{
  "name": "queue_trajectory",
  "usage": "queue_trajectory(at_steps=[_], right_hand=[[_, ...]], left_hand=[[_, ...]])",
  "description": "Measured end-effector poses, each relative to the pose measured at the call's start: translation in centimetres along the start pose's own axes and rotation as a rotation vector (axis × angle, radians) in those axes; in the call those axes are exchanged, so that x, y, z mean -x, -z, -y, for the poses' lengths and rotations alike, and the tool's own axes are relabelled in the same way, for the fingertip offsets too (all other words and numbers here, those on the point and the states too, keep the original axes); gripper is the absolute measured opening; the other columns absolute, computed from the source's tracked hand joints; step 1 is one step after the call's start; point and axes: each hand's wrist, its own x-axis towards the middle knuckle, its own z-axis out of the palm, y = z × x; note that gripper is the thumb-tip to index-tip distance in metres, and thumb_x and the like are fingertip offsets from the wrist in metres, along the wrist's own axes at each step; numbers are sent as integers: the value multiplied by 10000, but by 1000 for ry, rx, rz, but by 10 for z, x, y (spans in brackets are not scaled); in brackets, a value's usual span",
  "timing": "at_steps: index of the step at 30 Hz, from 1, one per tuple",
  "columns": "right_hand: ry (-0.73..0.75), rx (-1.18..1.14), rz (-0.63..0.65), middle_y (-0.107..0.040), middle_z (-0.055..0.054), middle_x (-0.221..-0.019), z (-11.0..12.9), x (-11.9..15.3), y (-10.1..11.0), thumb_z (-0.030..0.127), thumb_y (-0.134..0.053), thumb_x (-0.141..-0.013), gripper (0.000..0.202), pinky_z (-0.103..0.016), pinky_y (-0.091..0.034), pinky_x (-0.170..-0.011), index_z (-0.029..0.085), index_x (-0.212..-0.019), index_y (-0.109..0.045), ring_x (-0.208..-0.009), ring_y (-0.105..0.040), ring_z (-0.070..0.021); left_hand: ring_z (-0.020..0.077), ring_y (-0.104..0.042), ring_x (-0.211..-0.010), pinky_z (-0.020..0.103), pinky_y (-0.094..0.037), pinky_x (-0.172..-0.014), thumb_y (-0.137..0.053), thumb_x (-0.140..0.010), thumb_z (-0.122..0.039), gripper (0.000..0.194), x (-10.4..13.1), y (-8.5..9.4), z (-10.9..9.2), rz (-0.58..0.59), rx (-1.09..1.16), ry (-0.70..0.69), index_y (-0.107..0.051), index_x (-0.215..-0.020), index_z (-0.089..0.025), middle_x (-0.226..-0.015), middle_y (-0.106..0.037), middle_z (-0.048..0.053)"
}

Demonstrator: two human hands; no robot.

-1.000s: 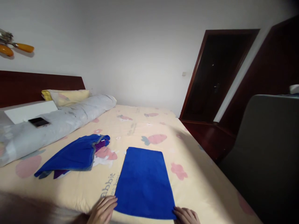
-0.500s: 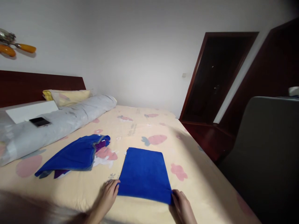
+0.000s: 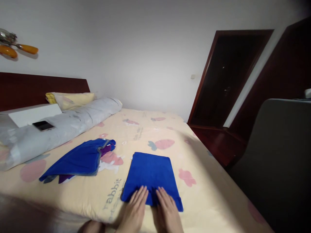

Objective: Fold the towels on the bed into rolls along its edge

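A blue cloth (image 3: 150, 171), folded to a roughly square shape, lies flat on the bed (image 3: 206, 200). My left hand (image 3: 137, 204) rests on its near edge, left of the middle, with fingers stretched out. Beside it, my right hand (image 3: 167, 205) lies on the same near edge with its fingers extended too. Neither hand grips the fabric. To the left lies a loose heap of blue cloths (image 3: 80, 158) with grey edging, and some purple fabric (image 3: 106, 149) shows from under it.
A long grey wrapped roll (image 3: 80, 118) lies along the headboard (image 3: 43, 84), with a phone (image 3: 43, 125) and a white box (image 3: 35, 115) on it. A yellow pillow (image 3: 73, 99) is behind. At right stand a dark chair back (image 3: 282, 155) and a brown door (image 3: 238, 81).
Both hands have left the cloth's near corners and come inward, from pinching to lying flat on its near edge. The view has shifted slightly. The heap of cloths is unchanged.
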Motion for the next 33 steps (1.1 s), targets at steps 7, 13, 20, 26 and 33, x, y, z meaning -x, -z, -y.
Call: queue_trajectory(at_steps=[7,13,20,26,33], right_hand=[[82,-31,199,-332,-47,-1537,8,4,0,492,-450,-961,681,-446,-416,-1080,308,-1549,-162,-1366,-429,-284],[-38,66,180,-374,-46,-1517,-46,35,21,497,-465,-954,668,-429,-446,-1046,326,-1544,-202,-1339,-463,-280],[-15,16,178,-515,-112,-1430,-74,41,36,273,-389,-972,539,-363,-469,-996,195,-1504,-352,-1277,-539,-221],[-35,39,76,-549,-128,-1395,-86,36,36,277,-463,-920,314,-424,-471,-913,238,-1162,-660,-1237,-561,-277],[-43,-108,123,-678,-87,-1166,-85,31,46,319,-532,-913,293,-383,-462,-875,272,-1178,-649,-1053,-634,-235]], left_hand=[[188,-357,-1420,388,-376,-1120,-399,-982,-318,666,-3,8,-1,169,62,-52,-77,-1565,-288,-1575,-308,19],[186,-377,-1408,406,-311,-1149,-370,-997,-351,609,25,25,51,206,11,34,-115,-1551,-347,-1559,-347,11],[199,-361,-1415,415,-337,-1136,-429,-876,-130,701,34,28,75,215,60,88,-281,-1527,-345,-1555,-363,18],[236,-454,-1324,421,-419,-1057,-488,-841,-135,574,34,27,80,133,-8,135,-535,-1370,-352,-1473,-480,29],[182,-565,-1176,358,-413,-1032,-456,-831,-70,565,28,35,87,135,84,6,-552,-1340,-296,-1262,-649,16]])
